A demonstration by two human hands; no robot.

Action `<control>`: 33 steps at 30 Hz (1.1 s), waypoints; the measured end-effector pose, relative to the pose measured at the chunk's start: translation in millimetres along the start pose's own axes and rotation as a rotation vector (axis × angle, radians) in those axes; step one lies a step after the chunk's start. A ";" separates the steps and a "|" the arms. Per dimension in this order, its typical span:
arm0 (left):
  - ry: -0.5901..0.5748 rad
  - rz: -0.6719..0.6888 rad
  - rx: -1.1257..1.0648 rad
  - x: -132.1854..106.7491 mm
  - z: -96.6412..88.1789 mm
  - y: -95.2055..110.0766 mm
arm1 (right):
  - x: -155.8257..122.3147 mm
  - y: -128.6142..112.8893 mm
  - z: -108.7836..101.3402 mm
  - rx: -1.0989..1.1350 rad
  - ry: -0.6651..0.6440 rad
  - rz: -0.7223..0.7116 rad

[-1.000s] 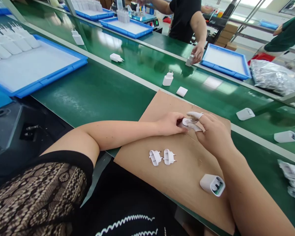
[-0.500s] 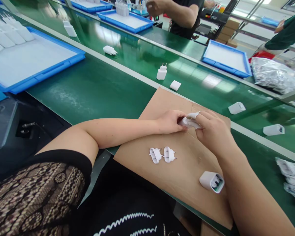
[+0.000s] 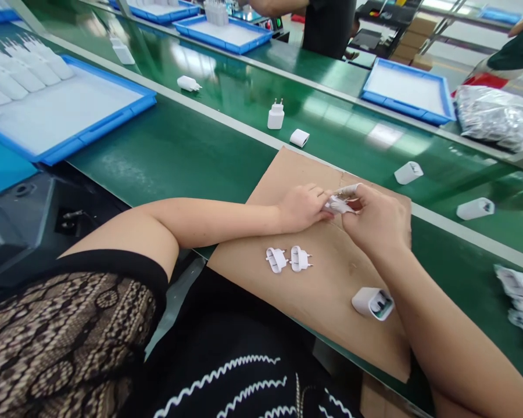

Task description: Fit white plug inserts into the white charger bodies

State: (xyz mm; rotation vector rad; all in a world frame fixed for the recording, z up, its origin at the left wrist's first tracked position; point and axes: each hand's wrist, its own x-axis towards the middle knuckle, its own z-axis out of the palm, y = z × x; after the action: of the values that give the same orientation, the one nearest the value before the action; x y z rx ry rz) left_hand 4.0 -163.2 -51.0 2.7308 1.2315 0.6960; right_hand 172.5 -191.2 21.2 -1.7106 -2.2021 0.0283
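Above the cardboard sheet [image 3: 326,264], my left hand [image 3: 303,208] is closed around a small white charger part [image 3: 337,204]. My right hand [image 3: 375,223] meets it from the other side, its fingers pinching a whitish piece [image 3: 349,190] at the part's upper edge. Fingers and blur hide the exact shape of both pieces. Two white plug caps with metal pins, a left cap [image 3: 276,260] and a right cap [image 3: 300,259], lie side by side nearer my body. A white charger housing [image 3: 372,303] lies near my right forearm, its open end showing a circuit board.
On the green conveyor stand a white charger [image 3: 276,115] and several loose housings, one housing [image 3: 408,172] at right. A blue tray [image 3: 100,136] with rows of chargers sits left. Bagged parts [image 3: 520,299] lie right. Across the line is a person in black [image 3: 329,26].
My right hand has turned and its fingers have shifted on the white pieces; more of the whitish piece shows. The conveyor items appear slightly further left. Both plug caps stay on the cardboard.
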 end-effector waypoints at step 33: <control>0.036 -0.809 -0.087 81.8 -47.4 -177.6 | -86.2 -51.1 10.5 1.605 -0.334 0.464</control>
State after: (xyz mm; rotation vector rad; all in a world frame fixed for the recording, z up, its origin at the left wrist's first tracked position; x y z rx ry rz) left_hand -92.5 10.7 -20.5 1.8732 2.0335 0.6529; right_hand 139.8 -284.1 0.4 -1.0765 -1.0170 1.7056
